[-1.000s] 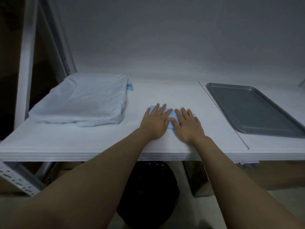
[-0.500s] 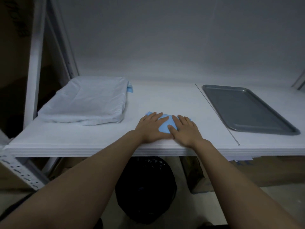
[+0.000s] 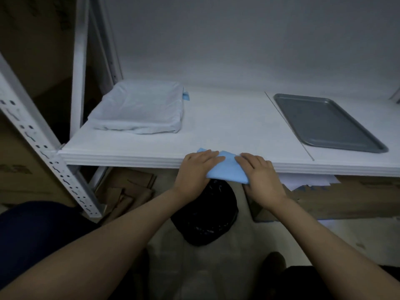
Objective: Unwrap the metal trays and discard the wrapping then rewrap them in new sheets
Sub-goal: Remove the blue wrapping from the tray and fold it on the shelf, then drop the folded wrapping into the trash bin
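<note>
Shelf, left to right: one white-wrapped bundle rear left; one folded blue sheet overhanging the front edge, left hand and right hand each grasping a side; one bare metal tray right. One black bin beneath the hands.

blue sheet: pulled back, now overhanging shelf edge | left hand, right hand: flat, now gripping

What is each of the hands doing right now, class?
Left hand: holds the blue sheet.
Right hand: holds the same sheet.
</note>
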